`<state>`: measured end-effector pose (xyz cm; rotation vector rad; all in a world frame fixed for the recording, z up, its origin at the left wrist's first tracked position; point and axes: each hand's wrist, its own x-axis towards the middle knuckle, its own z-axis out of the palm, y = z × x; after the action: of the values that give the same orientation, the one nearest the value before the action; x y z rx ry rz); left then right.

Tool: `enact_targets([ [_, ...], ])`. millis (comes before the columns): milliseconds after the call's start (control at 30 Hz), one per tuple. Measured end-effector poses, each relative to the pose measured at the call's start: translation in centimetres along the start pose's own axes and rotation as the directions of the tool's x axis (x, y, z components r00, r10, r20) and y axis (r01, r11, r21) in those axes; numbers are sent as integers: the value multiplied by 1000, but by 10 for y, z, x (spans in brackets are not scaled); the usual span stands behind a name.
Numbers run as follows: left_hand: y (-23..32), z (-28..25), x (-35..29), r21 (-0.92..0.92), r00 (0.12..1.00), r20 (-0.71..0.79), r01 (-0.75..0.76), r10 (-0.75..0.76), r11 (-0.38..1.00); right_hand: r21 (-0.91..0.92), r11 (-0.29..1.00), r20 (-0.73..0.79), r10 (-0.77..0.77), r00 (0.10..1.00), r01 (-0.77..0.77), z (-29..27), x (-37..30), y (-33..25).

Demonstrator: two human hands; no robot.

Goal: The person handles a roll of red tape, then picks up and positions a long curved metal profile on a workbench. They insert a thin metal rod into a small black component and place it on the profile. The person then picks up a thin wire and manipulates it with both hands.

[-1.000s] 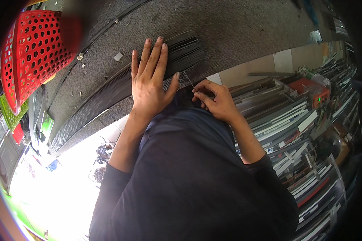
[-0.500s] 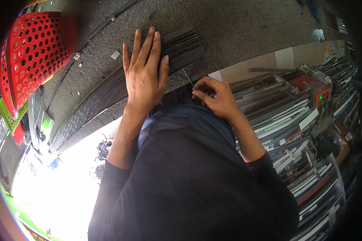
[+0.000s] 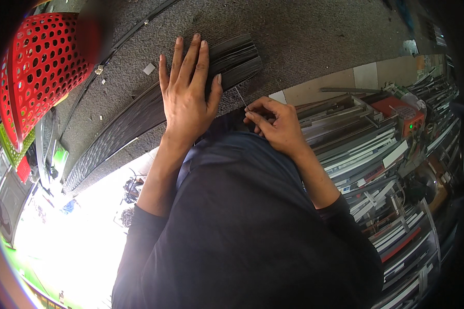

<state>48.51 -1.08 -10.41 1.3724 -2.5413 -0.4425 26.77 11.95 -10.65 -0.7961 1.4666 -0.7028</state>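
Note:
A long black bundle of pleated mesh (image 3: 236, 57) lies across the grey carpeted work surface (image 3: 304, 38), its layered end toward the right. My left hand (image 3: 187, 98) rests flat on the bundle near that end, fingers stretched out and thumb apart. Just right of it, over the near edge of the surface, my right hand (image 3: 277, 125) pinches a thin light cord (image 3: 241, 97) between thumb and fingertips. The cord runs taut from the bundle's near side down to the pinch. Where its other end goes cannot be made out.
A red perforated plastic basket (image 3: 41, 72) stands at the far left, above a green one (image 3: 13, 144). Small white scraps (image 3: 148, 69) lie on the carpet. At right are racks of long metal profiles (image 3: 355, 165) and a red box (image 3: 410, 121) with a green light.
Both hands keep almost the same place. My right hand has shifted very slightly left, still pinching the cord; my left thumb has moved slightly outward.

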Motion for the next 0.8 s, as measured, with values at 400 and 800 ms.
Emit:
enact_targets([
  [400,1,-1,0,7,1000,6,-4,4,1000,27,999,-15,30,999,-29,5,2,-12],
  [800,1,-3,-2,-27,1000,1,-6,6,1000,47,998,-53,35,998,-33,8,6,-24],
])
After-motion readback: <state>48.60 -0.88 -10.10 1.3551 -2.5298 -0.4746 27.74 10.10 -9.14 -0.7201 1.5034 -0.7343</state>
